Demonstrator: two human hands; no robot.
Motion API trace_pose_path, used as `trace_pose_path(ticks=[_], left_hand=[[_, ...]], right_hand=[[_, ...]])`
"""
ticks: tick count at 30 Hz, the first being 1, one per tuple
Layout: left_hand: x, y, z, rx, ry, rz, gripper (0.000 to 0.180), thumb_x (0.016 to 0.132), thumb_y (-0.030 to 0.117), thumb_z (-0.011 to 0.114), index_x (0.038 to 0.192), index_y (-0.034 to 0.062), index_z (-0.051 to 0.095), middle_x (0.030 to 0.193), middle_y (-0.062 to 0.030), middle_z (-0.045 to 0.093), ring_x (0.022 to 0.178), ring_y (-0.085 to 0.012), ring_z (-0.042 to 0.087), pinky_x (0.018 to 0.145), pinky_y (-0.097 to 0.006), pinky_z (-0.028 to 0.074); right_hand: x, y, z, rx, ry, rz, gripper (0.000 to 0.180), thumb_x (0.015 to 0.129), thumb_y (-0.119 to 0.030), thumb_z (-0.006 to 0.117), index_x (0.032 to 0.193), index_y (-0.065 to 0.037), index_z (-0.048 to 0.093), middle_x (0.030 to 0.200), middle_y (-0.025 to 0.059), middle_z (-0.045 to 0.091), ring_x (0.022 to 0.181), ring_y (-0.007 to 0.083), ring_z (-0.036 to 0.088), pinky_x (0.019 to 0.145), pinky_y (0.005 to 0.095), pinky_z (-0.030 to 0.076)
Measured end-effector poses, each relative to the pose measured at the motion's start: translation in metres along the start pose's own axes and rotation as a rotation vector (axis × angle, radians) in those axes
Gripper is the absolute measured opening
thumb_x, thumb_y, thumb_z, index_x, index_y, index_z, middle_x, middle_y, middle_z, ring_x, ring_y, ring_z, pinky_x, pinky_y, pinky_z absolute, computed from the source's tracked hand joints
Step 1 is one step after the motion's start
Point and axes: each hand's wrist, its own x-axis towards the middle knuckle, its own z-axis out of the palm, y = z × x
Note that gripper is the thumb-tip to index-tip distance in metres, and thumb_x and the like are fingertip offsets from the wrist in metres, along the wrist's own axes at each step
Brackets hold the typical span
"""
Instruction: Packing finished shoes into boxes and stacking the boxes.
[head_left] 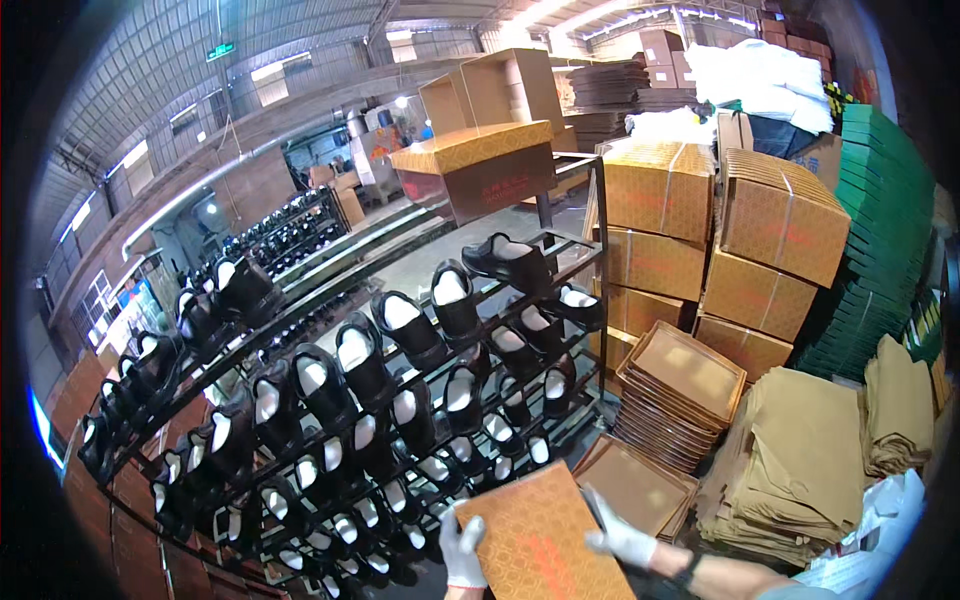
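Low in front of me I hold a gold patterned shoebox (540,515) with red print, tilted, between both hands. My left hand (463,550), in a white glove, grips its left edge with the thumb on top. On its right edge my right hand (620,535), also white-gloved, is closed with the thumb over the top face. The box's near end runs out of the picture, and its underside is hidden. Just beyond it stands a dark metal rack with several rows of black shoes (360,360) with pale insides.
A brown box with a gold lid (475,150) sits on the rack's top end. To the right are stacked brown trays (690,370), piled brown paper (790,450), strapped gold boxes (655,190) and a tall green stack (880,230). More shoes (285,235) stand farther back.
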Motion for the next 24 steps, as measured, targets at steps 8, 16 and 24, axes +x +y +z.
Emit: trace_pose_path(ticks=[8,16,24], left_hand=[[0.040,0.256,0.176,0.254,-0.484,0.842,0.106,0.091,0.029,0.079,0.178,0.0048,0.022,0.176,-0.0154,0.034,0.164,-0.0290,0.031,0.134,-0.046,0.026],[0.241,0.465,0.285,-0.167,-0.620,0.607,0.076,0.099,0.027,0.067,0.164,0.0111,0.031,0.149,-0.0150,0.058,0.142,-0.0317,0.051,0.123,-0.051,0.035],[0.242,0.392,0.089,-2.742,-0.567,-2.106,0.031,0.116,0.032,0.049,0.141,0.0203,0.061,0.141,-0.0078,0.059,0.131,-0.0262,0.057,0.111,-0.046,0.045]], right_hand=[[0.125,-0.300,-0.082,0.146,0.071,-0.415,0.068,0.105,-0.034,0.063,0.161,0.002,0.046,0.142,0.0131,0.064,0.126,0.0208,0.063,0.102,0.0381,0.053],[0.413,-0.487,-0.122,0.043,-0.149,-0.848,0.031,0.109,-0.027,0.066,0.127,-0.002,0.074,0.122,0.0104,0.079,0.107,0.0198,0.076,0.091,0.0384,0.062],[0.307,-0.239,-0.164,-1.138,0.774,-1.034,0.033,0.109,-0.026,0.067,0.129,0.000,0.075,0.123,0.0125,0.079,0.110,0.0211,0.075,0.097,0.0400,0.060]])
